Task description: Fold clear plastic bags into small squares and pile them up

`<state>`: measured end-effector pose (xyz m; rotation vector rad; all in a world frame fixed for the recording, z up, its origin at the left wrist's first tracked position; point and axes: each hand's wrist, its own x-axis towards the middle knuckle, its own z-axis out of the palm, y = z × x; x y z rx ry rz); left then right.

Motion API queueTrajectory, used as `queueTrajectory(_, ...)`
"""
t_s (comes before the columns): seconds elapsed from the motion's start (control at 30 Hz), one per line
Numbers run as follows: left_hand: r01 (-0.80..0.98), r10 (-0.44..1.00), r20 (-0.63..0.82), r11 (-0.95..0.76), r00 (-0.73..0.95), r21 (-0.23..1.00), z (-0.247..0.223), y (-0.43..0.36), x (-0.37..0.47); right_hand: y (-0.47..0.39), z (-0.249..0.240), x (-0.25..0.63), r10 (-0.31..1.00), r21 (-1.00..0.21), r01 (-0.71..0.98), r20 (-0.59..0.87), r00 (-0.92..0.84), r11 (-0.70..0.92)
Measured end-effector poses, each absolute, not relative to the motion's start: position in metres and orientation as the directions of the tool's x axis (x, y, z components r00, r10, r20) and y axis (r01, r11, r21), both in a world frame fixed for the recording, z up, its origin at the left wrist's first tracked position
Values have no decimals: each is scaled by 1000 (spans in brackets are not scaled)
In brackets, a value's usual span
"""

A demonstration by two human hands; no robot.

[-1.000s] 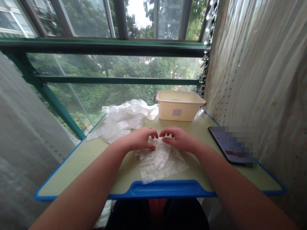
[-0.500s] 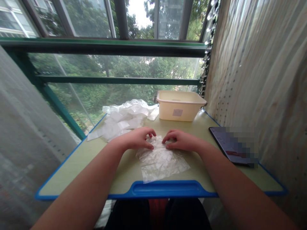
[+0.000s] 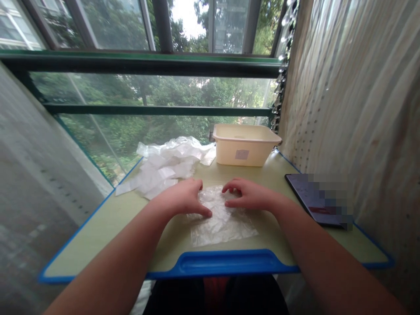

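Observation:
A crumpled clear plastic bag [image 3: 223, 225] lies spread on the table in front of me. My left hand [image 3: 188, 199] rests at its left side, thumb and fingers apart, the thumb on the plastic. At the right side of the bag is my right hand [image 3: 246, 194], its fingers curved and spread, the thumb tip over the film. Neither hand grips the plastic. Beyond my left hand sits a loose pile of clear and whitish plastic bags [image 3: 164, 166].
A cream plastic bin [image 3: 243, 151] with a small label stands at the back of the table [image 3: 98, 236]. To the right lies a tablet-like dark device [image 3: 305, 197], partly blurred out. The blue front edge has a raised tray [image 3: 229, 261].
My left hand has opened wider, its thumb sliding nearer to me. The bag's near edge has shifted slightly away from the tray. My right hand has hardly moved.

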<state>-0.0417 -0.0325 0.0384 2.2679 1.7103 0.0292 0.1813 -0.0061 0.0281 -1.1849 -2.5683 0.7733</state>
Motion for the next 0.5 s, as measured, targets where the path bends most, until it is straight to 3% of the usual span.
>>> queueTrajectory(0.23, 930, 938, -164, -257, 305, 262, 36, -30, -44, -14, 31, 177, 693, -495, 618, -43, -720, 611)
queueTrajectory(0.5, 916, 936, -142, -269, 321, 298, 38, -29, -47, -6, 28, 185, 724, -512, 646, -66, -687, 566)
